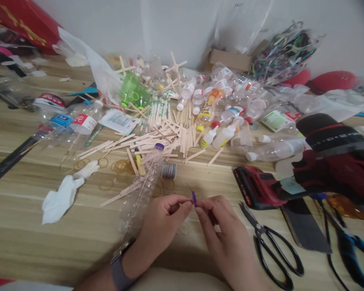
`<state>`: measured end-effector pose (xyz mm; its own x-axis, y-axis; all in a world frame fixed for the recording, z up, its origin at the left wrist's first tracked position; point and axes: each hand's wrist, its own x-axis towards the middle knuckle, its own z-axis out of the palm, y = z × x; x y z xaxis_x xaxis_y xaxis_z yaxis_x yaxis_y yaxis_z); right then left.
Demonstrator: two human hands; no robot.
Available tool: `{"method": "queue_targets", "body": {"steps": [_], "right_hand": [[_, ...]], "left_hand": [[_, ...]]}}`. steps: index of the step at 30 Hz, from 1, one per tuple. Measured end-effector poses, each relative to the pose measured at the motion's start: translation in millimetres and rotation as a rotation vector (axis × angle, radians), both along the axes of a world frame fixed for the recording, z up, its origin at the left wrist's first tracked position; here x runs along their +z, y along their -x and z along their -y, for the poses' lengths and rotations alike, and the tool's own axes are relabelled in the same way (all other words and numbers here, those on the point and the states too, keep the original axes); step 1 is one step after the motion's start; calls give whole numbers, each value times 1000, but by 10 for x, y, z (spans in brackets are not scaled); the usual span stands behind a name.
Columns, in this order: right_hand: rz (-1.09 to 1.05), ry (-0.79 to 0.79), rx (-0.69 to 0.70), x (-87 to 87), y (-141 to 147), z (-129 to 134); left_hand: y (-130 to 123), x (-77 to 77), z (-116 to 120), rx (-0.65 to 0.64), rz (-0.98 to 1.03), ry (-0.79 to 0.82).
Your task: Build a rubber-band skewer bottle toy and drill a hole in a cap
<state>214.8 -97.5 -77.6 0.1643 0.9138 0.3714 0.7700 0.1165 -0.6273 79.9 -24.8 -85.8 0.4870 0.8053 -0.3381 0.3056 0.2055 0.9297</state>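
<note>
My left hand (166, 218) and my right hand (223, 234) meet fingertip to fingertip above the table. Pinched between them is a small, thin purple piece (194, 198), too small to tell its exact kind. A fine dark strand seems to stick up from it. Both hands are closed, thumb against fingers. Left of my left hand lies a clear plastic bottle (139, 194) with a purple cap (159, 147). A spool of multicoloured thread (169, 170) stands just beyond my hands. Black-handled scissors (268, 242) lie to the right of my right hand.
Wooden craft sticks (157, 139) are heaped at the middle, with glue bottles (226, 135) beside them. Several plastic bottles (276, 149) lie around. At right are a red power drill (321, 161), a phone (306, 226) and pliers (348, 246). Tissue (62, 200) and rubber bands (123, 165) lie left.
</note>
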Motion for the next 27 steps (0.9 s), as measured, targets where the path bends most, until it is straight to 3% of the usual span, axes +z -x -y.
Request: {"method": "queue_targets", "body": {"steps": [14,19,24,27], "right_hand": [[323,-40,45,-130,-27,-32],[-163,61,-8,-100,-35,-55],[-652,283,-50,-98,-71,-108],[-772,282,-77,-113,-85,-109]], "left_hand": [[-13,-64,1,19,14,18],[-30,-119,-5,103,104,79],[-38,-102,2,-29,87,91],[-35,-108,5,-34,55,84]]}}
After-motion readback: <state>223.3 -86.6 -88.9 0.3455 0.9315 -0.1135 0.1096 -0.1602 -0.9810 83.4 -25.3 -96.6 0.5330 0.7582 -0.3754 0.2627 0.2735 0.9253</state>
